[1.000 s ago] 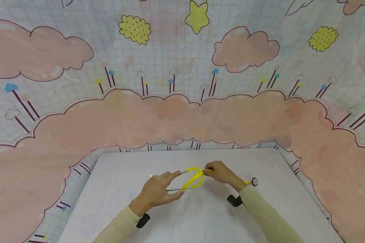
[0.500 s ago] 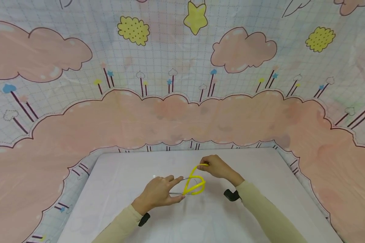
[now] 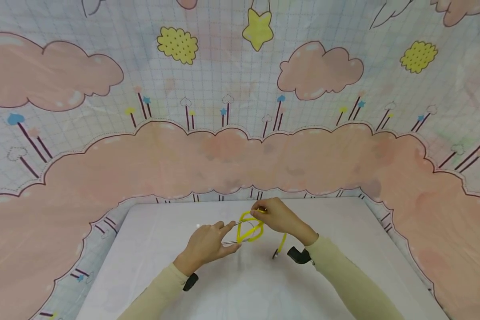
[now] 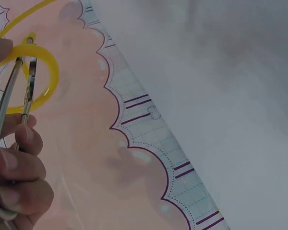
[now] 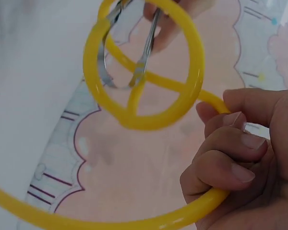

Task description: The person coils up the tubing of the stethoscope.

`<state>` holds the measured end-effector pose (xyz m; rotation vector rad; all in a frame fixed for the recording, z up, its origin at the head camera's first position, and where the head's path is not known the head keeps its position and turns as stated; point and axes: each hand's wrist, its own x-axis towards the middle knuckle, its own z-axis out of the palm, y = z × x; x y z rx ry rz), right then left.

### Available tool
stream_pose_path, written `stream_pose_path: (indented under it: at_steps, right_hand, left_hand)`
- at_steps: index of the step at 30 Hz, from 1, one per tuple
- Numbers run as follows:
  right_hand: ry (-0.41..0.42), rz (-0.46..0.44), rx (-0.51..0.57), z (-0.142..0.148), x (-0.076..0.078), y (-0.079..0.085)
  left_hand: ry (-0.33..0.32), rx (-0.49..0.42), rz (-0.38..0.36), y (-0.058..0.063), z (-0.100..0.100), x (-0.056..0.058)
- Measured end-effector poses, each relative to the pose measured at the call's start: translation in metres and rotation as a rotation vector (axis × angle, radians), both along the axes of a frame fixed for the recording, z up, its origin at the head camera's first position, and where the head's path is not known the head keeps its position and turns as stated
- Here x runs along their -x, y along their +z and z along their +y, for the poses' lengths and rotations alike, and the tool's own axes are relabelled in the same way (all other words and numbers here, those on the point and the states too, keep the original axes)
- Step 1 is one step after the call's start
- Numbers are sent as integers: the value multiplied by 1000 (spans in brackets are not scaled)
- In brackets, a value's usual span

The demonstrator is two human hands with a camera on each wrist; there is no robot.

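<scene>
Yellow stethoscope (image 3: pixel 250 231) — looped tubing, silvery ear tubes (image 5: pixel 148 48) — held up, chestpiece (image 3: pixel 275 254) hanging.

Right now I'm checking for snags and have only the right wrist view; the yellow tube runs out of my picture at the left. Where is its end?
Observer: In the head view the yellow tube comes down past the right hand and ends in a small dark end piece.
Operator: Does that touch anything at the right wrist?
Observer: No contact shows; a gap parts it from the black device there.
Operator: I see only part of the left hand. Is anything at its wrist?
Observer: Yes, a second black device, beside the cuff of the beige sleeve.
</scene>
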<state>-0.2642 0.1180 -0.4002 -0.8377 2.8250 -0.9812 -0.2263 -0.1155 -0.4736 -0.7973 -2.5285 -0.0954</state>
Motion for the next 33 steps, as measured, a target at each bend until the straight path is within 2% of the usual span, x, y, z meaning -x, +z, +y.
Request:
stream_pose_path:
  at_steps: [9,12,17,23,27,33]
  right_hand:
    - [1,12,89,-12,-14,5]
    - [-6,16,119,-16,-20,8]
    - [-24,-14,164,-21,-28,8]
    - [-39,-38,270,-24,-35,4]
    - [-38,-45,330,-25,-39,1]
    - [9,-173,437,-26,-45,-11]
  left_hand:
    - [108,-110,-39,14,-2,6]
    - [116,-141,-31,20,0,7]
    - [152,-177,-34,22,1,8]
    - [166,-244,-21,27,2,10]
    - [163,-305,-80,31,3,10]
    - [176,-441,-202,34,2,10]
